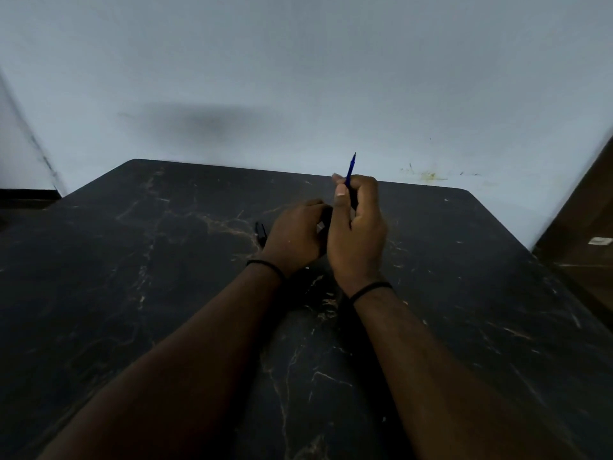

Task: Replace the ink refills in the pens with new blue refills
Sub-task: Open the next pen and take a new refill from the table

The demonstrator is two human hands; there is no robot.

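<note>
My right hand (358,227) is raised over the middle of the dark marble table (132,260) and grips a thin blue refill (351,167), which sticks up past my thumb and fingers. My left hand (295,234) sits right beside it with its fingers curled toward the right hand. What those fingers hold is hidden; only a small pale spot shows between the two hands. A dark pen part (261,231) lies on the table just left of my left hand.
The table's far edge meets a pale blue wall (298,78). A brown wooden door or cabinet (583,234) stands at the right edge. Both wrists wear thin black bands.
</note>
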